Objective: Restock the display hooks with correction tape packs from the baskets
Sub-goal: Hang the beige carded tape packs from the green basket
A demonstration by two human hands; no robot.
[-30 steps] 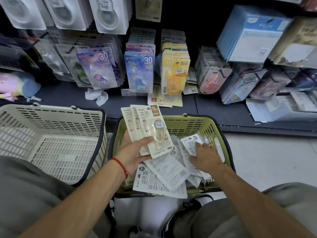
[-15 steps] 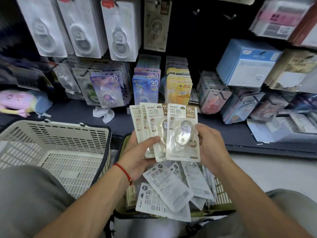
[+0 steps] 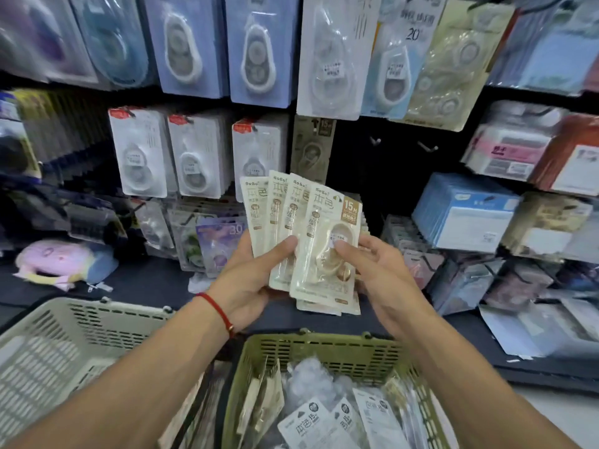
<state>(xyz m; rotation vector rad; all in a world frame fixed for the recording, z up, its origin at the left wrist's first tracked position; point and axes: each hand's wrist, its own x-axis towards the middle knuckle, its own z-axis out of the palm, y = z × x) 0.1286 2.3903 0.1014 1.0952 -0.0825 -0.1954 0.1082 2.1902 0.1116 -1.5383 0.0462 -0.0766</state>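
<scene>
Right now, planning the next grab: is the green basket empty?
Not empty. Packs lie loose inside the green basket, below both hands.

Two bare hooks (image 3: 376,140) stuck out of dark open panel right of the beige hanging pack (image 3: 312,150); clear reach there. Hanging packs crowded above and left, blue stacks (image 3: 466,212) blocked the right.
</scene>
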